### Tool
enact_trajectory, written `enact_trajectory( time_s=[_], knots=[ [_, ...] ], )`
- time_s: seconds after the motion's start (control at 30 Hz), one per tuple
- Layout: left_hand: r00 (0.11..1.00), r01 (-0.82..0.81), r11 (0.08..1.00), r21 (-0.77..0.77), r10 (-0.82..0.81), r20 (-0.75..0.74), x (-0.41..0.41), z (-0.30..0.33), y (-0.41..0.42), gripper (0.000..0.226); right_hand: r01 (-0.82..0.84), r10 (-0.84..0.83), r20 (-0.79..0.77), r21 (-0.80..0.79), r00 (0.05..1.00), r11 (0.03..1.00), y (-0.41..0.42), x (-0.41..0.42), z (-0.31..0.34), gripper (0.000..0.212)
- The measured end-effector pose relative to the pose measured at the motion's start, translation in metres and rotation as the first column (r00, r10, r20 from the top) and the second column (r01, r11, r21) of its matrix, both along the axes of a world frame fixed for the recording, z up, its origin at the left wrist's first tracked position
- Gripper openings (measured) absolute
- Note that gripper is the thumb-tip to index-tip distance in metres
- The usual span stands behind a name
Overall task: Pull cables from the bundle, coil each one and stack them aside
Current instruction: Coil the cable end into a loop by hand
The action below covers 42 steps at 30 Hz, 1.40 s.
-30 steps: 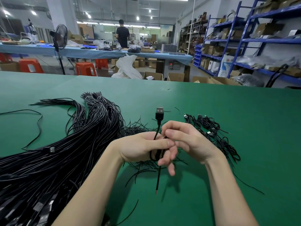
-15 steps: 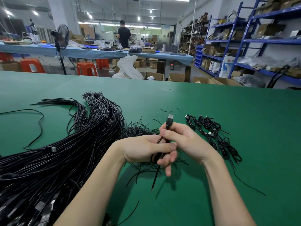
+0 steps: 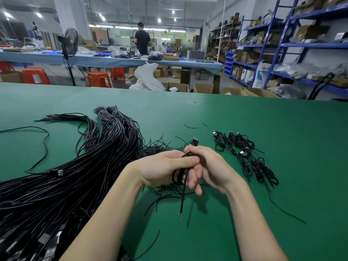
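no legible text; red digits on small display (image 3: pixel 198 73) under far bench too blurred to read.

A workshop is lit by ceiling strip lights (image 3: pixel 171 12). A blue-covered long table (image 3: pixel 105 61) is flanked by orange stools (image 3: pixel 98 79) (a pedestal fan (image 3: pixel 69 44) nearby); blue shelving (image 3: pixel 293 44) is seen rightward.

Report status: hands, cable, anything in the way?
Both hands, left and right, gripping one coiled cable, plug up, bare end hanging. Bundle at left, coiled stack at right. Nothing in the way.
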State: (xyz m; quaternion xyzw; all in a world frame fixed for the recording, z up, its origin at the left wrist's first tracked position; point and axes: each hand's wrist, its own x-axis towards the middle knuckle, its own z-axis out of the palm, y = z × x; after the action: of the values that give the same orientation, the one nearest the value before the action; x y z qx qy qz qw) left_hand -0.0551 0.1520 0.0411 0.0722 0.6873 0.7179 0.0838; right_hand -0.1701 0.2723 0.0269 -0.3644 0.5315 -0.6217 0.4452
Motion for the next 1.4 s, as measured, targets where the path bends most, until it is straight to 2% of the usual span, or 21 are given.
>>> enact_trajectory(
  time_s=[0.07, 0.13, 0.17, 0.23, 0.3, 0.33, 0.4, 0.47, 0.57, 0.8, 0.9, 0.97, 1.03, 1.17, 1.4],
  knots=[
    [1.0, 0.002, 1.0, -0.02, -0.002, -0.003, -0.001, 0.001, 0.0, 0.037, -0.012, 0.012, 0.058, -0.001, 0.998, 1.0, 0.001, -0.002, -0.002, 0.033],
    [1.0, -0.006, 0.999, -0.041, 0.006, -0.001, -0.001, -0.001, 0.0, 0.037, 0.007, -0.008, 0.037, 0.034, 0.999, 0.999, 0.0, -0.004, -0.001, 0.035],
    [1.0, -0.008, 0.999, -0.04, 0.008, 0.003, -0.002, -0.002, -0.001, 0.037, 0.046, -0.045, -0.012, 0.067, 0.999, 0.997, 0.0, -0.006, 0.0, 0.037],
    [1.0, -0.01, 1.0, -0.016, 0.011, 0.02, -0.003, -0.004, -0.001, 0.037, 0.22, -0.197, -0.216, 0.087, 0.956, 0.972, 0.001, -0.009, 0.002, 0.044],
    [0.999, -0.004, 1.0, -0.004, 0.004, 0.033, -0.005, -0.006, -0.001, 0.041, 0.383, -0.376, -0.414, -0.069, 0.829, 0.921, 0.001, -0.013, 0.003, 0.04],
    [1.0, 0.0, 1.0, -0.008, 0.0, 0.031, -0.007, -0.007, -0.001, 0.043, 0.395, -0.417, -0.454, -0.149, 0.788, 0.907, 0.002, -0.014, 0.004, 0.032],
    [1.0, 0.006, 0.999, -0.041, -0.005, 0.013, -0.009, -0.009, -0.002, 0.047, 0.344, -0.382, -0.496, -0.17, 0.78, 0.924, 0.005, -0.014, 0.008, 0.018],
    [1.0, 0.004, 0.998, -0.064, -0.004, -0.004, -0.01, -0.01, -0.003, 0.048, 0.226, -0.235, -0.442, -0.072, 0.866, 0.971, 0.008, -0.012, 0.011, 0.023],
    [0.999, -0.011, 0.998, -0.06, 0.009, -0.031, -0.01, -0.009, -0.001, 0.044, 0.048, -0.039, -0.249, 0.032, 0.968, 0.998, 0.013, -0.013, 0.006, 0.042],
    [0.996, 0.025, 0.981, -0.193, -0.042, -0.084, -0.008, -0.002, 0.002, 0.046, 0.087, -0.085, -0.065, 0.038, 0.994, 0.995, 0.005, -0.01, 0.001, 0.058],
    [0.991, 0.013, 0.953, -0.302, -0.052, -0.124, -0.008, 0.002, 0.003, 0.046, 0.016, -0.011, -0.052, 0.083, 0.999, 0.996, 0.008, -0.011, -0.003, 0.072],
    [0.986, 0.009, 0.938, -0.346, -0.065, -0.153, -0.007, 0.005, 0.005, 0.044, -0.068, 0.071, -0.044, 0.063, 0.997, 0.996, 0.011, -0.012, -0.002, 0.071],
    [0.982, 0.001, 0.928, -0.371, -0.071, -0.175, -0.006, 0.007, 0.006, 0.042, -0.107, 0.107, -0.002, 0.025, 0.994, 0.994, 0.012, -0.01, 0.001, 0.059],
    [0.982, -0.027, 0.909, -0.417, -0.054, -0.18, -0.003, 0.013, 0.008, 0.04, -0.059, 0.059, -0.002, 0.02, 0.998, 0.998, 0.009, -0.003, 0.004, 0.038],
    [0.985, -0.067, 0.888, -0.454, -0.014, -0.172, -0.003, 0.015, 0.005, 0.038, 0.034, -0.032, 0.042, -0.048, 0.999, 0.998, 0.004, -0.002, -0.002, 0.03]
  ],
)
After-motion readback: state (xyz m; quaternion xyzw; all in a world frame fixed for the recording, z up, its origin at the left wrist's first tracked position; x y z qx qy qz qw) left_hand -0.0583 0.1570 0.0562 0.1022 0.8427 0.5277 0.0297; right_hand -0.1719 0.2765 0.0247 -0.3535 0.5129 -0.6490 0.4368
